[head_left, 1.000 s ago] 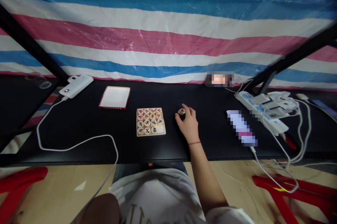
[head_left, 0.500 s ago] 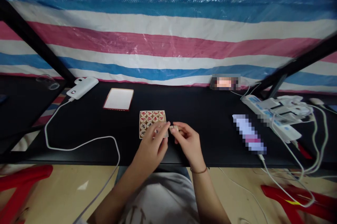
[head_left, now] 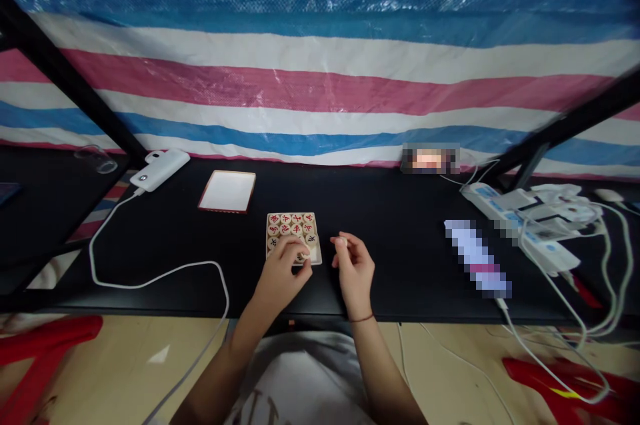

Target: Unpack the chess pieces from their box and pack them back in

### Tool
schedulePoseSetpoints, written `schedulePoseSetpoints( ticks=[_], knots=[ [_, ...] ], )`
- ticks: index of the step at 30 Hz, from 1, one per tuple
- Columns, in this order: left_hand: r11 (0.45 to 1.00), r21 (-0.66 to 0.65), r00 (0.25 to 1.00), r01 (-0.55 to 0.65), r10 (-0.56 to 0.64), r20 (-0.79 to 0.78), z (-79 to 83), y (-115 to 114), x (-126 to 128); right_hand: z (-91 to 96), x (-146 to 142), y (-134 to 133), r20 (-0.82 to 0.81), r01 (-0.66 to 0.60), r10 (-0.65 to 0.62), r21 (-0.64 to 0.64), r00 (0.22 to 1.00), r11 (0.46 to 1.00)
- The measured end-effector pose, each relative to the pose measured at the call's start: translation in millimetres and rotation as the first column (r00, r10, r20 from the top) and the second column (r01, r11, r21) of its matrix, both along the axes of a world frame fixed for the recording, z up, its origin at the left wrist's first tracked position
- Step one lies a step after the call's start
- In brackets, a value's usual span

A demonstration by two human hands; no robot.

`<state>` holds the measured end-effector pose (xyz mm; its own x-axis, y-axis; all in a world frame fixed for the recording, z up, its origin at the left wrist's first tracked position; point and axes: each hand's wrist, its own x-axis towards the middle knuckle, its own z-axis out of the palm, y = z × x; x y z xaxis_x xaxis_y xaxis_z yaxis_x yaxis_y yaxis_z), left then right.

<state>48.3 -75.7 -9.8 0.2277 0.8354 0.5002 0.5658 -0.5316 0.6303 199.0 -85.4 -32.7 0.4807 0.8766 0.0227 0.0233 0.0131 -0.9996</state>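
A shallow square box [head_left: 319, 252] stands on the table, filled with round Chinese chess pieces [head_left: 296, 230], red characters in the back rows and black ones toward the front. Over its front part, my left hand [head_left: 283, 275] has its thumb and fingers closed around a Chinese chess piece [head_left: 303, 255]. The hand hides some of the front pieces; bare box floor shows at the front right corner. To the right of the box, my right hand [head_left: 356, 272] pinches another pale Chinese chess piece [head_left: 343, 240] between thumb and index finger, mostly covered by them.
A box lid [head_left: 228, 191] lies white side up at the back left. Farther left is a white power bank [head_left: 159, 170] with a cable. On the right lie a blurred-out phone [head_left: 477, 258] and a power strip [head_left: 540, 245] with chargers. A striped sheet [head_left: 320, 88] hangs behind the table.
My right hand has drawn away to the right from the box with its piece. My left fingers have curled in and back, uncovering more pieces and the box's right side.
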Motion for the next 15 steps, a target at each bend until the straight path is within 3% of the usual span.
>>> schedulePoseSetpoints(
  ticks=[3, 6, 15],
  knots=[
    [0.999, 0.037, 0.988, 0.034, -0.028, -0.154, -7.3, 1, 3, -2.6, 0, 1, 0.016, -0.022, 0.022, -0.009, 1.000, 1.000],
    [0.992, 0.125, 0.963, -0.012, 0.045, -0.267, -12.1, 0, 6, -3.6, 0, 1, 0.021, -0.033, 0.033, -0.005, 0.999, 0.999],
    [0.974, 0.214, 0.936, -0.074, 0.142, -0.322, -17.4, -6, 6, -6.9, -1, -2, -0.023, -0.095, 0.096, 0.045, 0.995, 0.994]
  ],
)
